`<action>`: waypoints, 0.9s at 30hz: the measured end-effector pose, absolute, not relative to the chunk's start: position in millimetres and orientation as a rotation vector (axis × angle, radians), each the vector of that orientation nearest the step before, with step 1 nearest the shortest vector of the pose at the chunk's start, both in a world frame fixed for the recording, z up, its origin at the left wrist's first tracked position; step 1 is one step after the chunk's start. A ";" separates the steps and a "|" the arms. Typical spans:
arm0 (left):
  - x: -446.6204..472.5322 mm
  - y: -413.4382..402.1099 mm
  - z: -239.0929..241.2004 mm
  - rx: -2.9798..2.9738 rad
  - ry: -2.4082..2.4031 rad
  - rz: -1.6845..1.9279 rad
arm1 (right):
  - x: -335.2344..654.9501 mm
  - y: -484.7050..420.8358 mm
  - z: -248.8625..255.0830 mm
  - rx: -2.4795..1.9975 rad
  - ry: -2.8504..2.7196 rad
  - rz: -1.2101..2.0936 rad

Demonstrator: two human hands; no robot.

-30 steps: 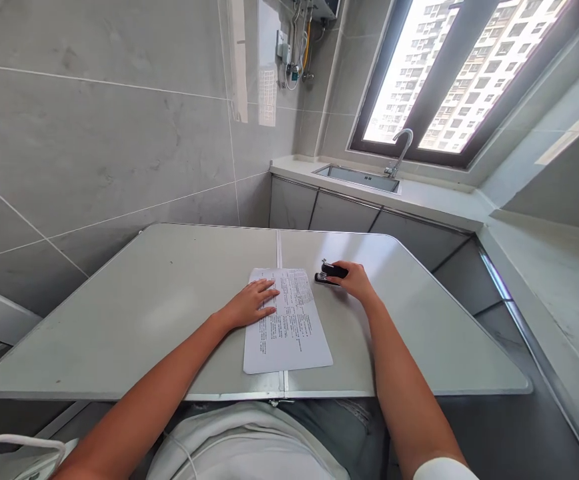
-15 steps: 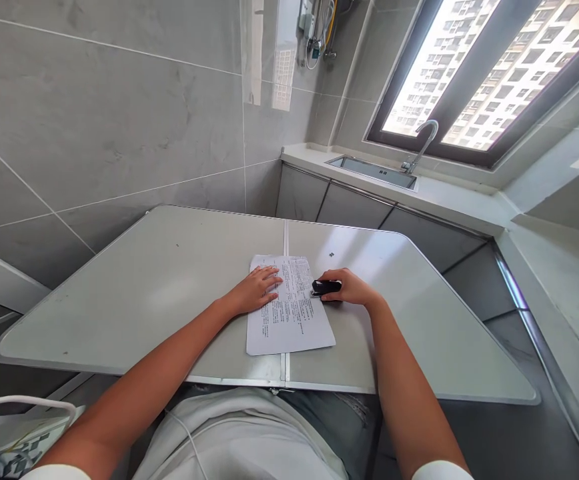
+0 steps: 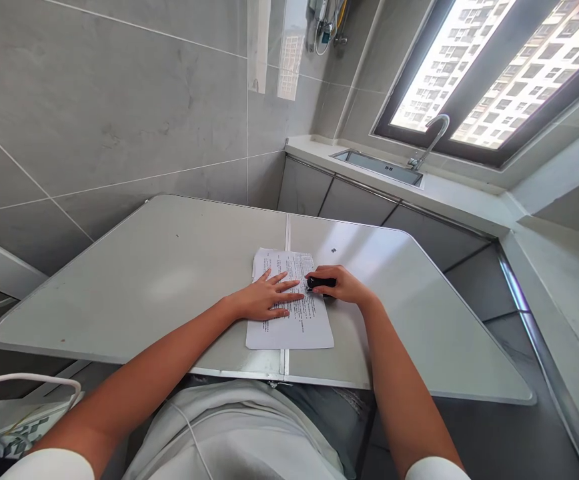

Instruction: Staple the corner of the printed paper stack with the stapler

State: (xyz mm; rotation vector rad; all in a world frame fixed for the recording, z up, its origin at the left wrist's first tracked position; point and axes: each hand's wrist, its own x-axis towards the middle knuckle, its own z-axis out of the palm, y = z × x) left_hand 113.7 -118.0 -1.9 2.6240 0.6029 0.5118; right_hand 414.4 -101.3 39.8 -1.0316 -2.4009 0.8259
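Note:
Printed paper sheets (image 3: 289,333) lie on the folding table (image 3: 209,247), across its centre seam. Spread flat over the middle of the paper, my left hand (image 3: 264,298) has its fingers apart, pointing right. A black stapler (image 3: 321,283) is in my right hand (image 3: 343,283), with fingers wrapped around its rear. The stapler's front end is over the right edge of the paper, close to my left fingertips. Whether the paper lies between its jaws I cannot tell.
A small dark mark or piece (image 3: 333,251) is on the tabletop beyond my right hand. Behind the table runs a counter with a sink (image 3: 379,167) and a tap (image 3: 432,137) below a window. A white-handled container (image 3: 24,407) stands at lower left.
My left hand has slid right across the paper and spread its fingers. My right hand has brought the stapler slightly left, further over the paper's edge. The camera view has shifted a little.

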 end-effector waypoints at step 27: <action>113.9 -116.0 0.8 2.738 0.632 0.221 | 401.8 -103.2 41.1 -1.126 -2.448 0.788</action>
